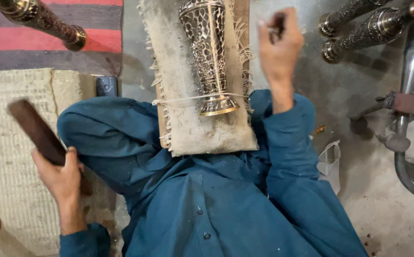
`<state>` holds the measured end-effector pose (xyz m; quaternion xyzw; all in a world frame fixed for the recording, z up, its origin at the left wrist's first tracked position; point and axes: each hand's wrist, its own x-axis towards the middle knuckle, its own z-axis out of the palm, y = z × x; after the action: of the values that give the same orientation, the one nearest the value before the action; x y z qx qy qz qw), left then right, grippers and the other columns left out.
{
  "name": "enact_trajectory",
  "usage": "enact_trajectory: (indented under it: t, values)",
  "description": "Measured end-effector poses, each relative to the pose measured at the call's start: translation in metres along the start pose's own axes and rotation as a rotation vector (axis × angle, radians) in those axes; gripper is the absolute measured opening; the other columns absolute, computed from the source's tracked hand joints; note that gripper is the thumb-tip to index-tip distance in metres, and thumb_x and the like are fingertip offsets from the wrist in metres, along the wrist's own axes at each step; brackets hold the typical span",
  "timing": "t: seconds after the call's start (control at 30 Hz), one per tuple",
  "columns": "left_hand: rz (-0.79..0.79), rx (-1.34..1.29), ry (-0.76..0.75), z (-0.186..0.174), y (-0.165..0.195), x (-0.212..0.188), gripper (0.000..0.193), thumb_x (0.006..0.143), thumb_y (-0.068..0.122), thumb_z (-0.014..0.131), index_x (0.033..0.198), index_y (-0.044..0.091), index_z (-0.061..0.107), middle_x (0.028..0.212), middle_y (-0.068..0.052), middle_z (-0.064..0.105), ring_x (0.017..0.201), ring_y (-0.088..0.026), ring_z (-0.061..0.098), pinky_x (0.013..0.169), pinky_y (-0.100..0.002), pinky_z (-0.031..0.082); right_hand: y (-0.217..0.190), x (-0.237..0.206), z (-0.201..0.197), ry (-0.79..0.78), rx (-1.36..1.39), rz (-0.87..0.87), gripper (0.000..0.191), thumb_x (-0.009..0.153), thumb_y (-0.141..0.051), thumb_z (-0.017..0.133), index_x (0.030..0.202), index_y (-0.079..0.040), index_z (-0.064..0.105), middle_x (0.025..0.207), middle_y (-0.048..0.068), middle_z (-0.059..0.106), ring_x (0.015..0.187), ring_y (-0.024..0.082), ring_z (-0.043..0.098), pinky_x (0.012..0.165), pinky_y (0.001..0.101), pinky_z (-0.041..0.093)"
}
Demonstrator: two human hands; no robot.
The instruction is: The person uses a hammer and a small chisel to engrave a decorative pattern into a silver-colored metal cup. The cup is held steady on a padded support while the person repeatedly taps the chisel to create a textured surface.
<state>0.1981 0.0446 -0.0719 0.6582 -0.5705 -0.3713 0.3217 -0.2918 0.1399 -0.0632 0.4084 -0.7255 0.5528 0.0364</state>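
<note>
Dusty floor; right hand (279,45) raised (pinched).

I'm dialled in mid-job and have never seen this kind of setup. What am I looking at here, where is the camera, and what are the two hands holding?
There is no machine: one camera on the person's head looks down at their lap and both bare hands. A cloth-covered board rests across the blue-clad legs, and an engraved metal vase lies on it under a taut string. The left hand grips a dark wooden bat, blurred, above a woven mat. The right hand is raised beside the vase, pinching something small and dark; I cannot tell what. More engraved metal pieces lie on the dusty floor at upper right.
</note>
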Motion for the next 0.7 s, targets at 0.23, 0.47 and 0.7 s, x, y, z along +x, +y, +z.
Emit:
enact_trajectory:
  t: [0.23,0.47,0.7]
  values:
    - [0.078,-0.006,-0.147,0.024,-0.051,-0.022,0.056,0.106,0.023,0.062,0.150,-0.007,0.045,0.142,-0.027,0.058,0.122,-0.033,0.059,0.102,-0.039,0.047,0.020,-0.069,-0.066,0.118,-0.011,0.222,0.030,0.111,-0.026,0.061,0.104,0.002,0.065,0.079,-0.003,0.050,0.075,0.007,0.044,0.063,0.0288,0.036]
    - [-0.188,-0.135,-0.357,0.058,-0.071,-0.026,0.055,0.105,0.031,0.058,0.148,-0.003,0.053,0.147,-0.023,0.062,0.128,-0.030,0.061,0.103,-0.041,0.050,-0.004,-0.166,-0.121,0.304,-0.561,0.188,0.030,0.108,-0.015,0.060,0.086,0.004,0.054,0.072,0.023,0.053,0.061,0.028,0.046,0.059,0.0429,0.036]
    - [-0.206,-0.150,-0.607,0.083,-0.054,-0.013,0.057,0.104,0.031,0.057,0.148,-0.004,0.051,0.148,-0.024,0.060,0.129,-0.031,0.059,0.104,-0.042,0.048,-0.006,-0.187,-0.166,0.334,-0.492,0.346,0.034,0.114,-0.015,0.057,0.087,0.002,0.049,0.070,0.006,0.038,0.068,0.014,0.036,0.059,0.0378,0.031]
